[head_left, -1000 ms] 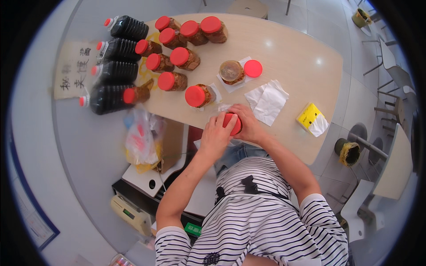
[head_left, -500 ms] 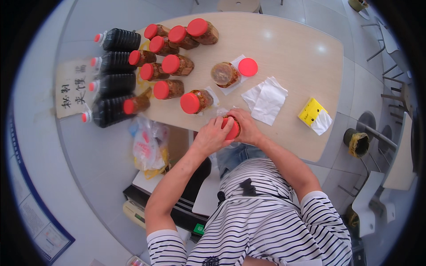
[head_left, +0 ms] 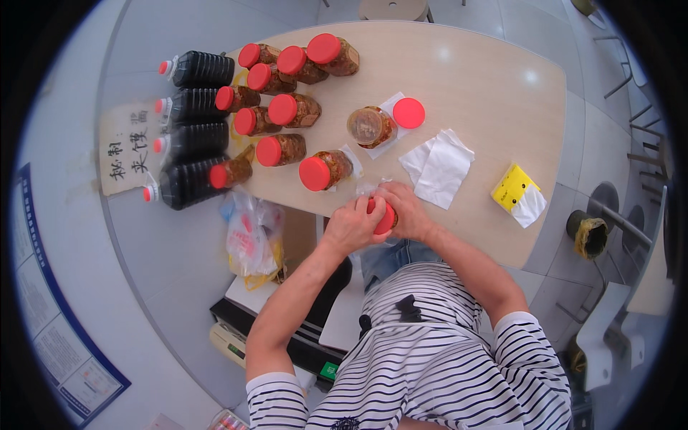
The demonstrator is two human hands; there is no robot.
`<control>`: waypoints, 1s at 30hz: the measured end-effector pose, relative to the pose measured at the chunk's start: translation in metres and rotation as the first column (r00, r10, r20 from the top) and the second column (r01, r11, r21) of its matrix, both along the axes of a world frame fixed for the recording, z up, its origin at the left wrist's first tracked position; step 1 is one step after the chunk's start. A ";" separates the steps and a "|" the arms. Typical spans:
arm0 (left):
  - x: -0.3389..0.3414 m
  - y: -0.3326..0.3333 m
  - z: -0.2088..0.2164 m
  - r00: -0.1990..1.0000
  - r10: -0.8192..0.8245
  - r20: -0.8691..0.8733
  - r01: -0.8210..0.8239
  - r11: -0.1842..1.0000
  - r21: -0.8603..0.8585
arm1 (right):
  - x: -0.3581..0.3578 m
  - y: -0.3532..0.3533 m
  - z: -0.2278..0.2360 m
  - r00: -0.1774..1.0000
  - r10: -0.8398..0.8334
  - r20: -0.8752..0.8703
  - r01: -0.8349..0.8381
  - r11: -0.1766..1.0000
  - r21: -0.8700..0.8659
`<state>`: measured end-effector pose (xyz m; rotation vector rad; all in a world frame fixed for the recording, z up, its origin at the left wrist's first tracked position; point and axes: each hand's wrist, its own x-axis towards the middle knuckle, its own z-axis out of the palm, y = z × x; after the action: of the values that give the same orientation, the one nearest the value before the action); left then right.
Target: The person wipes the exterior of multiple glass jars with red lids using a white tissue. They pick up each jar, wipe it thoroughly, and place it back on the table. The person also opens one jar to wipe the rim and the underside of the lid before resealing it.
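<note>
At the table's near edge, both of my hands are closed on a jar with a red lid point(head_left: 385, 217). The fingers of my left hand point(head_left: 350, 228) lie over the lid, while my right hand point(head_left: 405, 212) wraps the side of the jar. Just beyond them stands another red-capped jar point(head_left: 326, 170) of brownish-red chunky food. Farther off is a jar without its red cap point(head_left: 370, 127), its top covered by a clear disc or film. A loose red lid point(head_left: 408, 113) lies beside it on white tissue. Crumpled tissues point(head_left: 438, 168) rest to the right of these jars.
Several more red-lidded jars point(head_left: 295, 110) stand at the table's left. Beyond them are large dark-liquid bottles point(head_left: 188, 140) with red caps. A yellow tissue pack point(head_left: 517, 195) sits at the right. Plastic bags point(head_left: 252, 236) hang by the left edge, and a bin point(head_left: 589, 235) stands on the floor.
The whole view has shifted slightly, so things appear a little farther right and down. Both hands remain on the jar, with the left hand's fingers still on its lid.
</note>
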<state>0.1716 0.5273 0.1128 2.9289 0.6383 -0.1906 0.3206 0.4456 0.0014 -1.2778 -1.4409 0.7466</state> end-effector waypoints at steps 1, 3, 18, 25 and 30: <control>0.000 0.000 -0.001 1.000 0.021 0.006 -0.021 1.000 0.007 | 0.000 0.001 0.000 1.000 -0.008 -0.005 0.008 1.000 0.003; 0.000 -0.002 -0.003 0.998 0.060 0.016 -0.060 0.998 0.014 | 0.000 0.000 0.001 1.000 -0.018 -0.015 0.018 1.000 0.001; 0.020 -0.040 -0.013 0.865 0.497 0.068 -0.502 0.852 0.148 | -0.023 -0.006 0.000 0.952 -0.288 -0.106 0.294 0.955 0.039; 0.039 -0.052 -0.008 0.761 0.649 -0.015 -0.627 0.740 0.242 | -0.025 -0.007 0.001 0.944 -0.323 -0.062 0.327 0.943 0.068; 0.052 -0.062 -0.006 0.606 0.792 -0.072 -0.761 0.603 0.238 | -0.026 -0.008 -0.004 0.950 -0.312 -0.034 0.314 0.947 0.067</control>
<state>0.2240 0.4654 0.1066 2.4654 1.9854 -0.2857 0.2944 0.4373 -0.0025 -1.3954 -1.1962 0.4906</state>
